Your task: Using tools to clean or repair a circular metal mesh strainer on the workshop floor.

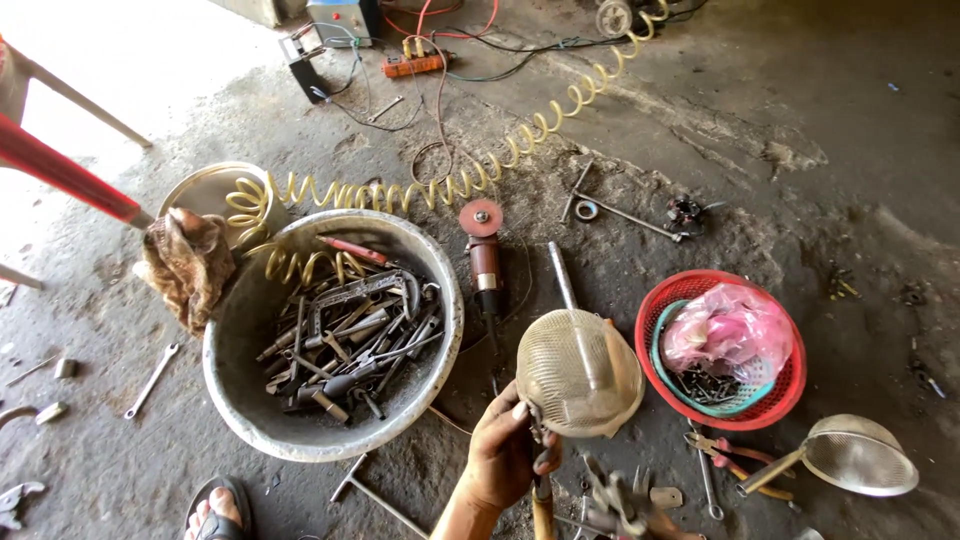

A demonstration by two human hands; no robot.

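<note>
On a grimy concrete floor, the left hand (505, 455) grips the wooden handle of a wire mesh strainer (580, 372), fingers wrapped tight, with the mesh bowl raised just above the hand, between the metal basin (245, 400) of wrenches and the red plastic basket (775, 405). The right hand (665, 525) is barely visible at the bottom edge (mostly cut off), near a metal tool (612, 498); grip can't be told. A second strainer (855, 455) lies right of the basket. An angle grinder (484, 255) lies beside the basin, a yellow coiled hose (440, 190) behind.
</note>
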